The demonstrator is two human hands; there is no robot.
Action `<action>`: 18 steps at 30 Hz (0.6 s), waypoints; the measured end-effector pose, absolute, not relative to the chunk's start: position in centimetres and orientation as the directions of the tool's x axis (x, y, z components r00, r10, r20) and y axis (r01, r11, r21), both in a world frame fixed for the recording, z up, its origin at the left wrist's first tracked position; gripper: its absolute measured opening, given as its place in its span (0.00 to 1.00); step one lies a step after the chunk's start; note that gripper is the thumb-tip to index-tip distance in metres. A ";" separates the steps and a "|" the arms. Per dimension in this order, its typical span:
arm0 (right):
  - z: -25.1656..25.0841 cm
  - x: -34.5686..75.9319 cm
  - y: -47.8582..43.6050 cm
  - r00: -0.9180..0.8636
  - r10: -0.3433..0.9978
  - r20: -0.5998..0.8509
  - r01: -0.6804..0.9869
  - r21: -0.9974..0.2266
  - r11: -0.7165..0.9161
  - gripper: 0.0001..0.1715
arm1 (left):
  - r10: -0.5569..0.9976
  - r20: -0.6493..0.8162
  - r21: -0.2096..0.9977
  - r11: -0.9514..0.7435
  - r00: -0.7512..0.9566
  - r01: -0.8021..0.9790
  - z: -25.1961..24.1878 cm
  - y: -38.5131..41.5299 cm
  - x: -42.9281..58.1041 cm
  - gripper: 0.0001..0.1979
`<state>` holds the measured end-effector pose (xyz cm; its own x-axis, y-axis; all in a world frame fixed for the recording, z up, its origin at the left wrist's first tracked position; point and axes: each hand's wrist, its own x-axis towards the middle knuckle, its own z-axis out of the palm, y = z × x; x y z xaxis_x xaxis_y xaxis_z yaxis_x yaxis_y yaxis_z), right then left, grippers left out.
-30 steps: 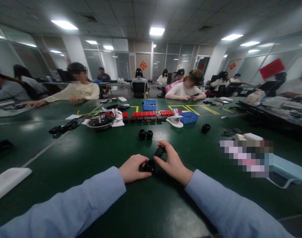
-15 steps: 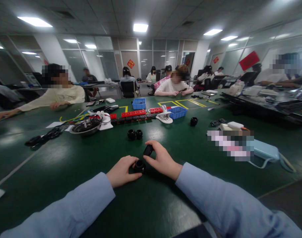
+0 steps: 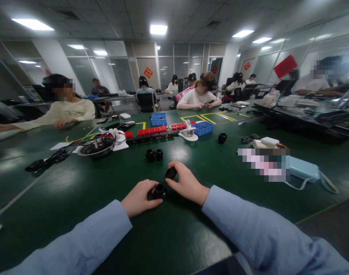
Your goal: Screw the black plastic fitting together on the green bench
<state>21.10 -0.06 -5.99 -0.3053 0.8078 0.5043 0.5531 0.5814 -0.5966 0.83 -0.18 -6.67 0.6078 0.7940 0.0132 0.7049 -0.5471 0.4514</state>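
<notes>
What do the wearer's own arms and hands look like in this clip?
Both arms wear long, plain light blue fabric sleeves reaching the wrists. The left hand and right hand are bare: no gloves, rings, watch or markings visible. No cables or straps show on either arm.

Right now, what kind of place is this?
Likely an assembly workroom: long green-topped shared table, seated co-workers, blue plastic parts bins, and small black ring-shaped parts in the person's hands.

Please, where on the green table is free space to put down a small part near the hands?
Bare table lies between the left hand and the cables. Also between the right hand and the blue case. The red strips area is crowded.
</notes>
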 end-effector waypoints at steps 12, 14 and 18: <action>-6.8 21.3 0.7 -0.474 0.848 0.237 0.713 -0.462 0.528 0.07 | 0.883 0.112 0.371 -0.463 0.456 0.805 -7.4 0.4 0.7 0.17; -6.8 21.3 0.7 -0.488 0.845 0.217 0.723 -0.443 0.531 0.10 | 0.883 0.124 0.367 -0.465 0.453 0.806 -7.4 0.4 0.6 0.17; -6.7 21.2 0.5 -0.513 0.837 0.191 0.728 -0.420 0.542 0.14 | 0.884 0.117 0.377 -0.462 0.453 0.803 -7.6 0.5 0.5 0.19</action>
